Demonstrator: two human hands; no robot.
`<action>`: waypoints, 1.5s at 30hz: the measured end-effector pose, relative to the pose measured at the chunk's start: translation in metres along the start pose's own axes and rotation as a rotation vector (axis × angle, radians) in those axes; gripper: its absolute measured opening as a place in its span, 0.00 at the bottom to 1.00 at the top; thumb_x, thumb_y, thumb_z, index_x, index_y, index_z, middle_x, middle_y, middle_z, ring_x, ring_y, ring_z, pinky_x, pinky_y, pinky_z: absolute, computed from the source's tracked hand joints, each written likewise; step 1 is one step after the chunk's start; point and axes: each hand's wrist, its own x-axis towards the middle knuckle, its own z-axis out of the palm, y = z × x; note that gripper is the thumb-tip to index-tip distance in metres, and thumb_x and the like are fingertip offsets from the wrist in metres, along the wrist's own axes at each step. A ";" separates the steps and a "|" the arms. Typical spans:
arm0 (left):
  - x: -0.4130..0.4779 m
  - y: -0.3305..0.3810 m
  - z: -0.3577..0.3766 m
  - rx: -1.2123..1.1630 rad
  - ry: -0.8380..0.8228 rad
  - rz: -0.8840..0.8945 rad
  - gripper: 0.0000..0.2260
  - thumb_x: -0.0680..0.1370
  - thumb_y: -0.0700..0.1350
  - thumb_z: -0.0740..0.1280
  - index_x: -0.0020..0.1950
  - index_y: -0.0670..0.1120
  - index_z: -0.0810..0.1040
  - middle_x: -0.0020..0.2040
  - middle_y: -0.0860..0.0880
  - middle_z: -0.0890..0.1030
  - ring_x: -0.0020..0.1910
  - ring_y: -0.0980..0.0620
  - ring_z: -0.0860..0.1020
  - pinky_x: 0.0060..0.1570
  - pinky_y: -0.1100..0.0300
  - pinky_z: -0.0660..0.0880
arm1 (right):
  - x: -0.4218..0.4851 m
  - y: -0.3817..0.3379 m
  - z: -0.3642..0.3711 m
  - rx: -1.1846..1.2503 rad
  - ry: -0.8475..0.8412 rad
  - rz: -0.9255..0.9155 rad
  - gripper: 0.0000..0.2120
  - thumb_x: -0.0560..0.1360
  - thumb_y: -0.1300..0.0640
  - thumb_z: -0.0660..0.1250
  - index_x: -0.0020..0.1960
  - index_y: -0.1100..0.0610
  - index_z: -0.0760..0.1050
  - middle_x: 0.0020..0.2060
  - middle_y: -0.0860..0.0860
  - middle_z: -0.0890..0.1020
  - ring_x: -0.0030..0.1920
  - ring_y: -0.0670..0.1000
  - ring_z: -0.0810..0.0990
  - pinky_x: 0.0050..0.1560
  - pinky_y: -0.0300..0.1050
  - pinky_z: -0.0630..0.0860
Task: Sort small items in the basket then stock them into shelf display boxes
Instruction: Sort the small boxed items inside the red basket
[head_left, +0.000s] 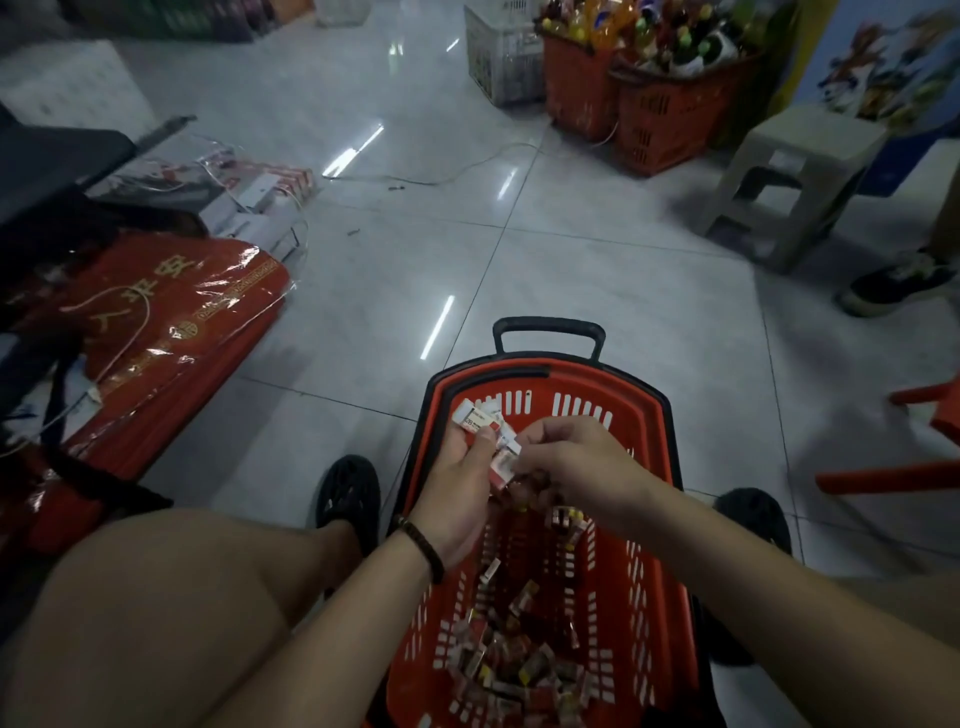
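Stack of small items (477, 421) sits clamped in the left hand (457, 483), fingers curled, above the red basket (672, 467), long axes left-right. Right hand (569, 462) fingers pinch one item (505, 465) just right of the stack, touching it.

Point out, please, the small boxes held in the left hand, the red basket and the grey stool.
small boxes (477, 419): head view, on the white label of the top box.
red basket (543, 402): head view, on its far wall between the slots.
grey stool (810, 130): head view, on its seat.
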 end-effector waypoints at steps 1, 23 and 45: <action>0.000 0.002 0.000 -0.018 -0.003 -0.005 0.16 0.88 0.49 0.60 0.76 0.54 0.70 0.65 0.46 0.84 0.63 0.45 0.83 0.66 0.40 0.79 | 0.000 0.000 -0.003 0.000 0.013 -0.006 0.03 0.76 0.66 0.72 0.49 0.66 0.83 0.38 0.62 0.85 0.38 0.58 0.81 0.40 0.52 0.75; 0.062 0.058 -0.010 0.364 -0.412 -0.134 0.14 0.88 0.50 0.60 0.72 0.50 0.74 0.51 0.46 0.84 0.38 0.53 0.82 0.38 0.57 0.78 | 0.012 -0.008 -0.033 0.213 0.125 -0.013 0.06 0.82 0.60 0.71 0.56 0.57 0.86 0.48 0.58 0.88 0.42 0.55 0.85 0.40 0.46 0.78; 0.066 0.065 -0.011 0.865 -0.603 -0.088 0.13 0.84 0.46 0.67 0.67 0.57 0.75 0.42 0.49 0.83 0.39 0.52 0.80 0.45 0.53 0.80 | 0.040 -0.002 -0.030 -0.055 0.179 -0.147 0.14 0.80 0.59 0.74 0.64 0.49 0.84 0.49 0.55 0.88 0.49 0.57 0.89 0.52 0.54 0.87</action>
